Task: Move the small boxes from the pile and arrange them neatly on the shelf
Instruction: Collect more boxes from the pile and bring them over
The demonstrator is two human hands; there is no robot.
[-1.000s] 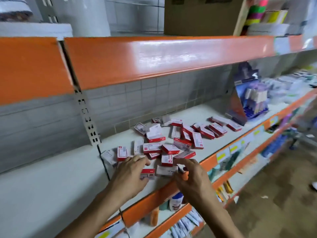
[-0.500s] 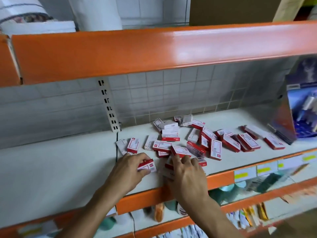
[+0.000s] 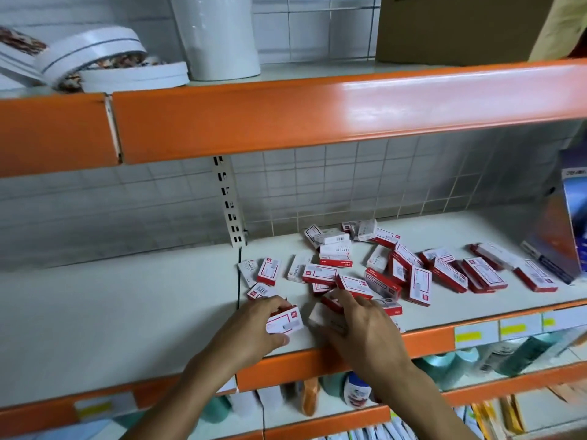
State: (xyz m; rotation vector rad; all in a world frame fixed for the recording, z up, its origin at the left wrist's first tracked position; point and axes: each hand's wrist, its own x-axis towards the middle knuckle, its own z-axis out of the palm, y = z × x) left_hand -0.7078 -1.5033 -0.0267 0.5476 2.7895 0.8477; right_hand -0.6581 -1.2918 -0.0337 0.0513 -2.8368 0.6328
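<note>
Gripping a small red-and-white cardboard box (image 3: 283,322) with the left hand (image 3: 251,331) — fingers curled over its far edge, thumb tucked under the near corner, box held just above the pale grey shelf board (image 3: 127,312) near its front lip. Reaching in alongside with the right hand (image 3: 362,331), fingers bent down onto another small box lying white side up (image 3: 319,314) and onto the red edge of a neighbour; whether actually pinching it or only pressing cannot be told from here. Spreading out beyond both hands, the loose pile of small red-and-white staple boxes (image 3: 381,271) — some flat, some overlapping, some tipped on edge, scattered from the slotted white upright (image 3: 230,201) at the back across to the right. Standing at the far right end of the same board, a blue and orange display carton (image 3: 571,223), close to the last boxes of the pile. Running along the front, a glossy orange shelf edge strip (image 3: 425,341) with white-and-yellow price labels (image 3: 476,336). Overhead, a second orange-fronted shelf (image 3: 317,112) carrying white rolls of tape (image 3: 95,65), a white cylinder (image 3: 219,36) and a brown cardboard box (image 3: 460,27). Below, blurred teal bottles (image 3: 457,366) and a small white bottle with a red label (image 3: 357,393) on the lower tier. Behind everything, grey tiled wall (image 3: 349,182).
</note>
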